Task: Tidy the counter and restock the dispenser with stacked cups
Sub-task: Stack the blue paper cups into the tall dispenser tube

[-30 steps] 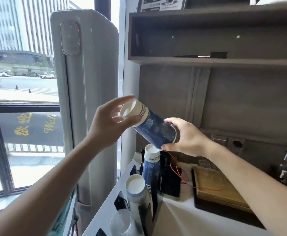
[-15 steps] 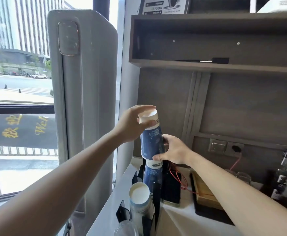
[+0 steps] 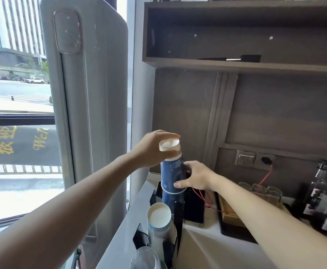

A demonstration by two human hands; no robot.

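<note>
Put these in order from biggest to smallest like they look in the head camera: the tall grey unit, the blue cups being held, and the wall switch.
1. Tall grey unit, biggest by far.
2. Blue cups, held by both hands.
3. Wall switch, smallest, though it is farther away, so it may look smaller than it is.

I see a white surface (image 3: 207, 247) running back to a dark panelled wall. Along its left edge stands a black cup dispenser (image 3: 175, 214), with a blue stack of cups (image 3: 171, 177) upright in its far slot and a pale stack (image 3: 158, 220) in the nearer one. Just right of the dispenser lies a dark flat device (image 3: 194, 208), crossed by a red wire (image 3: 207, 200). Beside that sits a black tray (image 3: 234, 230) holding a wooden block. Glass tumblers (image 3: 259, 191) stand upside down near the wall, and dark bottles (image 3: 321, 197) stand at the far right.
</note>
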